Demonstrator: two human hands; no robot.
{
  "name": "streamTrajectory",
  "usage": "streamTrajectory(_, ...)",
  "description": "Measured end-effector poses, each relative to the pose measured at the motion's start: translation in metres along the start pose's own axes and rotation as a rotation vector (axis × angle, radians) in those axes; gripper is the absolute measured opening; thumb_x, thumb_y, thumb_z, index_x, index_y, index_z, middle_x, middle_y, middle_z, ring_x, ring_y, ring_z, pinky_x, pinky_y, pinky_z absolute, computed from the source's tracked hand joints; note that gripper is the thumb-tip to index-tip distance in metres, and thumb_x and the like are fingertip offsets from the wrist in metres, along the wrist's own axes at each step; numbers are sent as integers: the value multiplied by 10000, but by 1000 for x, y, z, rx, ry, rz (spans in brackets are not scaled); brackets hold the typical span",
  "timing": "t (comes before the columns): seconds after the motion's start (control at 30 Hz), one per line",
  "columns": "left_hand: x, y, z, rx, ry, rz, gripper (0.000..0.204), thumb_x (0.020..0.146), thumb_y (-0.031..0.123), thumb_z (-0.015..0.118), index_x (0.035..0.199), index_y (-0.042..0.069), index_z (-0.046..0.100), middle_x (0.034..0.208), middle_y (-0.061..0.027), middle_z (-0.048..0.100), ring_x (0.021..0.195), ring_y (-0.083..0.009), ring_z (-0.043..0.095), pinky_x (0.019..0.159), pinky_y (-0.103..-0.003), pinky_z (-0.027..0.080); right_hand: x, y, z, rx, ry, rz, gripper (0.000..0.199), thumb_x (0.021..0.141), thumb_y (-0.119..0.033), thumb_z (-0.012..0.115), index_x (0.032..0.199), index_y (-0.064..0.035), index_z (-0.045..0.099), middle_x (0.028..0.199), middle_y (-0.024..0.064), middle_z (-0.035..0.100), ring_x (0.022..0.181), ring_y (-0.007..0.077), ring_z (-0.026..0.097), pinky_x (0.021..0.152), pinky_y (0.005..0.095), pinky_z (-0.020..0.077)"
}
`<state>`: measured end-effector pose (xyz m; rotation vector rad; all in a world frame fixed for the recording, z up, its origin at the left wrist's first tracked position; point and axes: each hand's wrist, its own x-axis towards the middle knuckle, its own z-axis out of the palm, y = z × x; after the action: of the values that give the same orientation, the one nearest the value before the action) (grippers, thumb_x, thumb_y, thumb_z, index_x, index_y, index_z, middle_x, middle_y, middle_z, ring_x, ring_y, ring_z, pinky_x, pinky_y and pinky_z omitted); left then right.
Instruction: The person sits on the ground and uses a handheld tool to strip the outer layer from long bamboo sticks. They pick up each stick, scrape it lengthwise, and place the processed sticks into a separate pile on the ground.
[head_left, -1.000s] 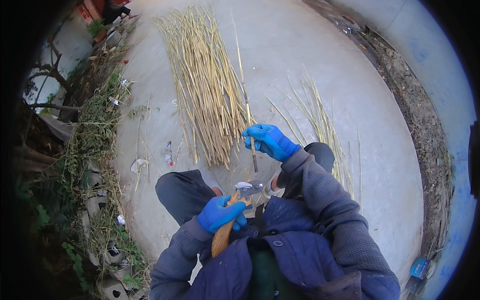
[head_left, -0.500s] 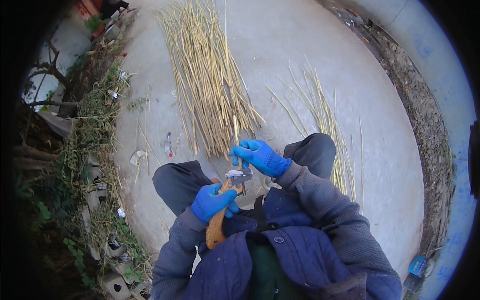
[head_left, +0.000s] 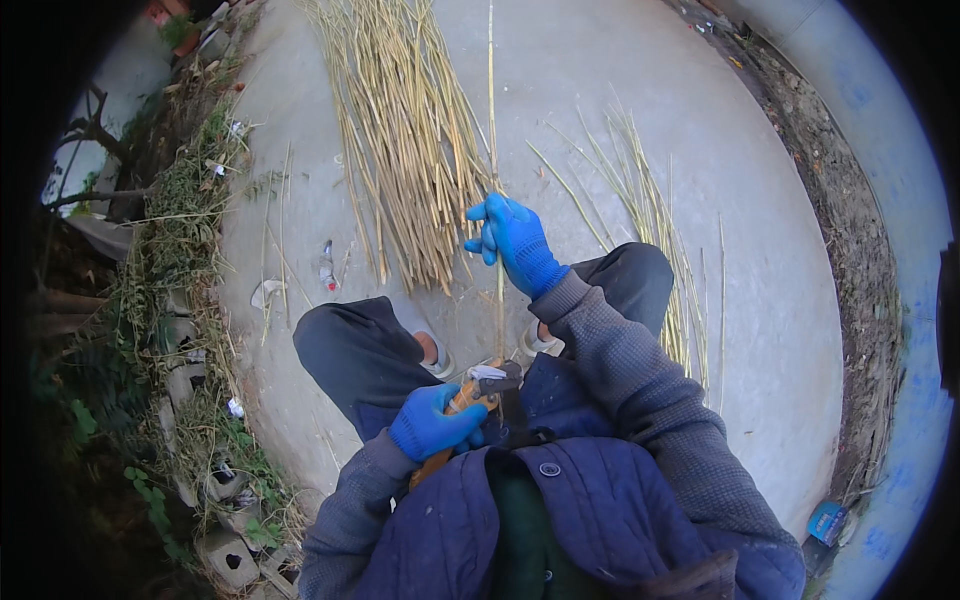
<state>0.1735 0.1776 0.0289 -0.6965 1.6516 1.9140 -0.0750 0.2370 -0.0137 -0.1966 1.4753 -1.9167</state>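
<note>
- Your right hand (head_left: 512, 243) has moved away from the shears (head_left: 496, 380), fingers curled round a stalk (head_left: 492, 120).
- Left hand (head_left: 432, 422) wraps the shears; keep the stalk straight.

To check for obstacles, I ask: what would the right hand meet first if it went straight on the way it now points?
Likely the large pile of stalks, ahead and to the left of the right hand; its height above the pile is unclear.
</note>
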Motion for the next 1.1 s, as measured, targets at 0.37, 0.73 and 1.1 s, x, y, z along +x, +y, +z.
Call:
streamTrajectory(0.37, 25, 36, -22, -129, 129, 156, 315, 934, 236, 639, 1083, -39, 598, 770, -134, 689, 623, -173, 671, 556, -271, 561, -40, -15, -26, -272, -125, -125, 411, 1026, -300, 470, 1290, 9, 535, 947, 129, 678, 836, 172, 657, 789, 306, 537)
streamTrajectory(0.73, 93, 69, -13, -197, 130, 266, 345, 933, 283, 644, 1081, -27, 619, 792, -113, 672, 618, -189, 651, 553, -290, 544, -136, 6, -38, -343, -72, 206, 256, 993, -279, 527, 999, -33, 596, 752, 92, 629, 569, 169, 607, 532, 319, 510)
streamTrajectory(1.1, 174, 133, -161, -589, 482, 530, 505, 887, 297, 703, 1259, -17, 568, 1036, -141, 671, 777, -214, 670, 644, -294, 575, -227, -38, -120, -1162, -317, -281, 173, 922, -190, 577, 1045, -71, 604, 734, 165, 626, 690, 343, 649, 573, 411, 514)
